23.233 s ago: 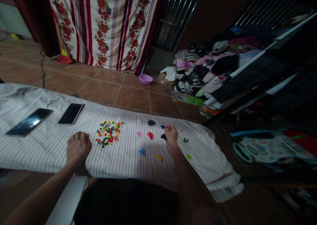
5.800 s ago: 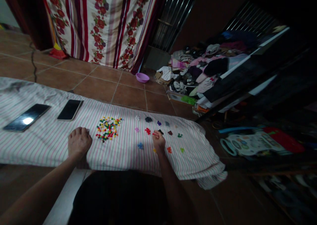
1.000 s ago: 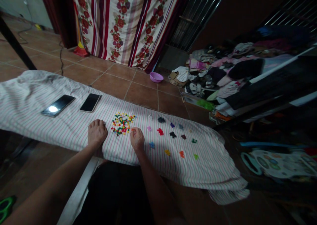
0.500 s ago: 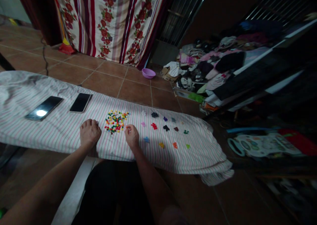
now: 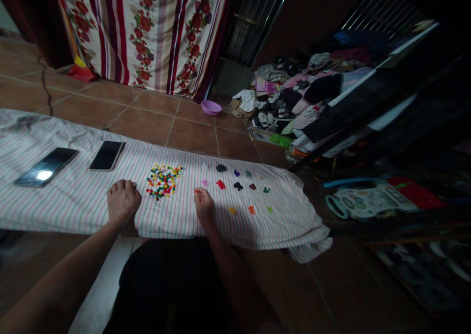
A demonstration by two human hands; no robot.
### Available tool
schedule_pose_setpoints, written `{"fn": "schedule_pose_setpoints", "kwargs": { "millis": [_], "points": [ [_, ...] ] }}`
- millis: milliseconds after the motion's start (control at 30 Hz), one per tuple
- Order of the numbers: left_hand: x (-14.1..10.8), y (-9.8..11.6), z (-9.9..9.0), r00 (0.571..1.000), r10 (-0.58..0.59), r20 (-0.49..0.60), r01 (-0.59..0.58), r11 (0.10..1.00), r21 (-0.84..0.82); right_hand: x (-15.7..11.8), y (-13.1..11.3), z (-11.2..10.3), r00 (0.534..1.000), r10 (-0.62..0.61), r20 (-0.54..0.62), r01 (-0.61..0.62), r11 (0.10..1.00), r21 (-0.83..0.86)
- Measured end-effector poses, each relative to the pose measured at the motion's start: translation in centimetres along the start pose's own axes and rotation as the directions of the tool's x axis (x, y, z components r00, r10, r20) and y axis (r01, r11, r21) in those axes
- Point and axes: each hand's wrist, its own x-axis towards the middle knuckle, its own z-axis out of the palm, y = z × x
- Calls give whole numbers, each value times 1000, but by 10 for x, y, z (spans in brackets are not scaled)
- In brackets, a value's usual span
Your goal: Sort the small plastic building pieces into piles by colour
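My left hand (image 5: 123,199) rests palm down on the striped cloth (image 5: 88,201), left of a mixed heap of small coloured pieces (image 5: 164,181); its fingers lie on the fabric. My right hand (image 5: 204,207) is closed in a pinch, with a small orange piece (image 5: 196,190) at its fingertips, between the heap and the sorted clusters. Near it are pink (image 5: 204,182), red (image 5: 221,184) and yellow pieces (image 5: 232,210). Farther right lie black (image 5: 238,186), brown (image 5: 252,187), orange (image 5: 251,210), light green (image 5: 270,210) and dark green clusters (image 5: 266,190). The blue cluster is hidden by my right hand.
Two phones (image 5: 47,167) (image 5: 107,155) lie on the cloth at left. White (image 5: 205,166), dark grey (image 5: 221,168) and purple pieces (image 5: 236,173) line the far side. Beyond are a purple basin (image 5: 211,108), a floral curtain (image 5: 158,35) and heaped clothes (image 5: 290,89).
My right hand has moved right, away from the heap, with the orange piece, and now covers the blue cluster. The left hand stays on the cloth. The view has shifted slightly right.
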Motion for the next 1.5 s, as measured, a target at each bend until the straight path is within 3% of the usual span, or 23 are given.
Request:
{"fn": "schedule_pose_setpoints", "kwargs": {
  "millis": [467, 733, 967, 1133, 1500],
  "points": [
    [-2, 2, -5, 1000, 13, -24, -14, 999, -38, -3, 15, -51, 988, 97, -117, -97, 995, 1],
    [-4, 4, -7, 999, 7, -31, -8, 999, -53, -10, 50, -113, 952, 97, -291, -134, 985, -110],
    [-3, 4, -6, 999, -2, -37, -1, 996, -91, -9, 91, -166, 894, 147, -424, -268, 933, -242],
    [-3, 4, -6, 1000, -14, -19, 13, 998, -61, -9, 105, -177, 876, 193, -441, -325, 913, -247],
    [-2, 2, -2, 999, -8, -44, 6, 999, -43, -9, 115, -183, 894, 233, -383, -367, 872, -325]
  ]
}}
